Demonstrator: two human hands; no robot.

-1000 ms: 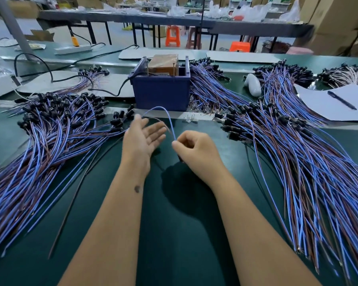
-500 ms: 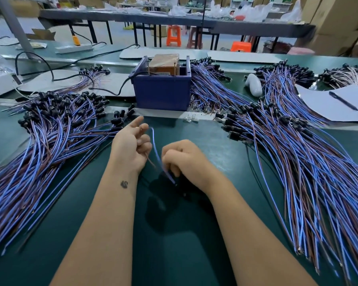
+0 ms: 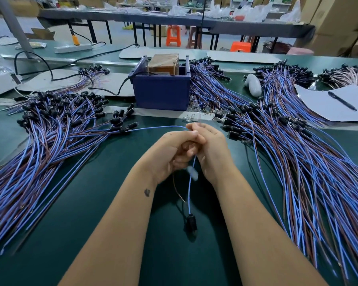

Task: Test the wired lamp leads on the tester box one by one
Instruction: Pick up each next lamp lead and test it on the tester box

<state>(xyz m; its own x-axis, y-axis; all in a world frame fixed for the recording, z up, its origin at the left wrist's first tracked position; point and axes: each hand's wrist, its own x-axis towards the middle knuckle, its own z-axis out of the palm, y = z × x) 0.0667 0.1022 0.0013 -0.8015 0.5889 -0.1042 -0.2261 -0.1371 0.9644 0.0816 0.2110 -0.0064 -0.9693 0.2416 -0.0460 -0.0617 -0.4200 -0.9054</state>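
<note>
The left hand (image 3: 170, 153) and the right hand (image 3: 210, 149) were pressed together, both with fingers curled around one lamp lead (image 3: 189, 190), which hung toward the person with its black holder (image 3: 191, 222) over the worktop (image 3: 103, 203). The tester box (image 3: 161, 93) stood straight ahead beyond the knuckles, about equally near to both hands. The bare wire ends were hidden inside the fingers, and a pale blur below them I could not identify.

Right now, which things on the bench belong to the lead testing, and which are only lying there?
For the job:
hands, together holding one lead
tester box
left pile
right pile

Lying about:
pen on paper
power strip
white object
</note>
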